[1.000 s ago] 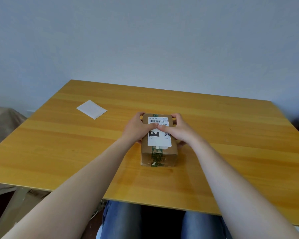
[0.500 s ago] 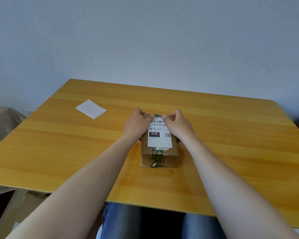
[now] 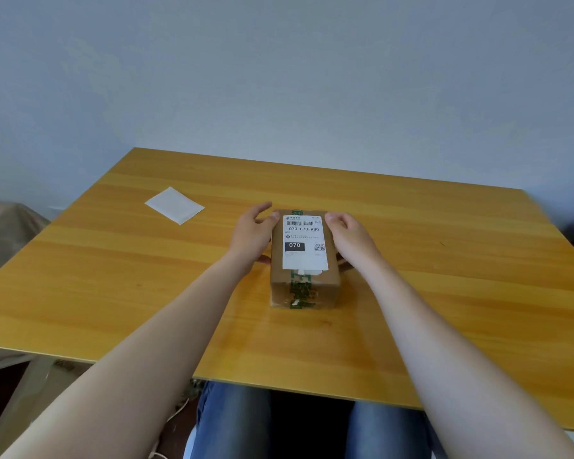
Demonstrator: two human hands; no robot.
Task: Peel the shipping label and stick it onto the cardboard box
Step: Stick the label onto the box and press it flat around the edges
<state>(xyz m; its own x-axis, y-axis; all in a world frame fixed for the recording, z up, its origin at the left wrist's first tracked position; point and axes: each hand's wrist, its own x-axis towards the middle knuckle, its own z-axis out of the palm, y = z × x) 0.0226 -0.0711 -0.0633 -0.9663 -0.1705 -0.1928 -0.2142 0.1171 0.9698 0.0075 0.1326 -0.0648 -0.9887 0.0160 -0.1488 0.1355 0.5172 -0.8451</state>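
The shipping label (image 3: 305,243) is being shown stuck flat on top of the cardboard box (image 3: 325,286), mid tabletop (image 3: 113,276), so maybe only a last press is being left to do. The box is being held shut by green tape (image 3: 300,289), so its inside is being hidden. Nothing is being gripped: the fingers of the left hand (image 3: 252,235) are being held loose and straight beside the box, those of the right hand (image 3: 350,238) softly bent at its far corner.

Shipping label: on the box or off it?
On. The shipping label lies flat on top of the cardboard box, print fully visible.

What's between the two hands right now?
The cardboard box, with the shipping label on its top, lies between the left hand and right hand, seen in the head view.
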